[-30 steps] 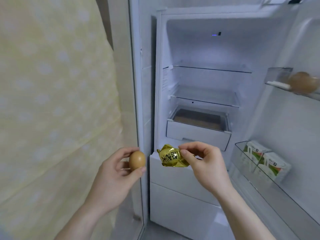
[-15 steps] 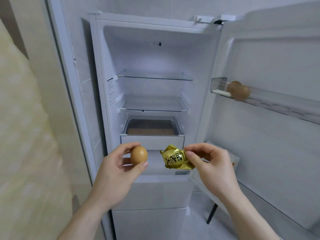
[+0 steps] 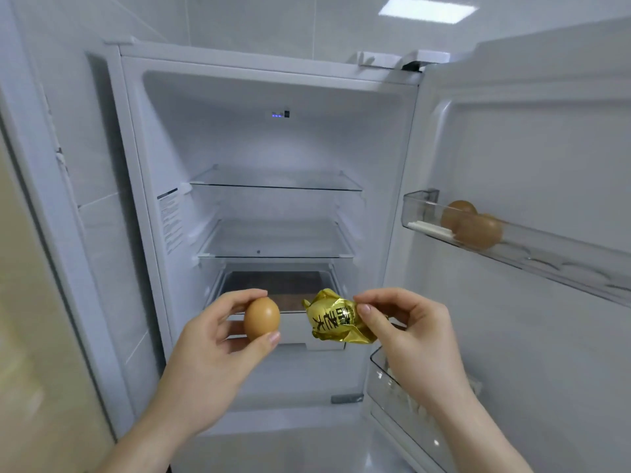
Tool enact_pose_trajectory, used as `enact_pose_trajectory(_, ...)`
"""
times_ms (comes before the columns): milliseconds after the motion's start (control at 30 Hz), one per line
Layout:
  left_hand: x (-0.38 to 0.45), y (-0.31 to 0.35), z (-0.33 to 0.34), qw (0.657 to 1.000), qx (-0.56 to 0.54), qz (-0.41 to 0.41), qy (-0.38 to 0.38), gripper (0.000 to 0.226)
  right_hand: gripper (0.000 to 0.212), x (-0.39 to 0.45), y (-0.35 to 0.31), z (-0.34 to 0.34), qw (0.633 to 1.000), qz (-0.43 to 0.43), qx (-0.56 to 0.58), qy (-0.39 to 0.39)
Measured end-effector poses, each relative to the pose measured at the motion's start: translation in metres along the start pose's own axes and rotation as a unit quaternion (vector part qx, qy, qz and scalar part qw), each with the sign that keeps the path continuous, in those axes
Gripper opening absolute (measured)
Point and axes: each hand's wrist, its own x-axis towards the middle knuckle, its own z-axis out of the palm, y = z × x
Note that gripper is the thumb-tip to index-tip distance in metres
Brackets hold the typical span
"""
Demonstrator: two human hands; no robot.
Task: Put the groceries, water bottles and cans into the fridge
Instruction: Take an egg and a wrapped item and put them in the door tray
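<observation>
The gold foil packet (image 3: 336, 319) bears black Chinese characters, too crumpled to read surely, and the printed label (image 3: 169, 220) on the fridge's inner wall is illegible.

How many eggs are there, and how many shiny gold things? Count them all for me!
Brown eggs: 3, one in the left hand as the held egg, plus two door-shelf eggs in the door bin
Gold foil packets: 1, the gold packet pinched by the right hand
Total: 4
</observation>
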Motion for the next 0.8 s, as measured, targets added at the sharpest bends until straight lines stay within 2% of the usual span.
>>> enact_pose_trajectory(167, 0.025, -0.011, 0.005, 1.0, 0.001, 0.012, 0.002, 0.05, 0.02, 0.021, 0.013, 0.008, 1.0, 0.007, -0.011, -0.021)
enact_pose_trajectory(333, 0.057, -0.013, 0.01, 0.999, -0.001, 0.024, -0.025, 0.048, 0.024, 0.032, 0.021, 0.008, 1.0, 0.006, -0.027, -0.003)
enact_pose_trajectory(433, 0.081, -0.006, 0.014, 0.998, -0.005, 0.047, -0.045, 0.046, 0.029, 0.037, 0.013, 0.007, 0.994, -0.054, -0.093, 0.02)
enact_pose_trajectory(567, 0.112, 0.02, 0.024, 0.993, -0.014, 0.092, -0.079, 0.048, 0.028, 0.042, -0.016, -0.003, 0.969, -0.148, -0.191, 0.05)
enact_pose_trajectory(800, 0.153, 0.084, 0.05, 0.964, -0.053, 0.216, -0.145, 0.049, 0.023, 0.044, -0.086, -0.045, 0.931, -0.219, -0.259, 0.133)
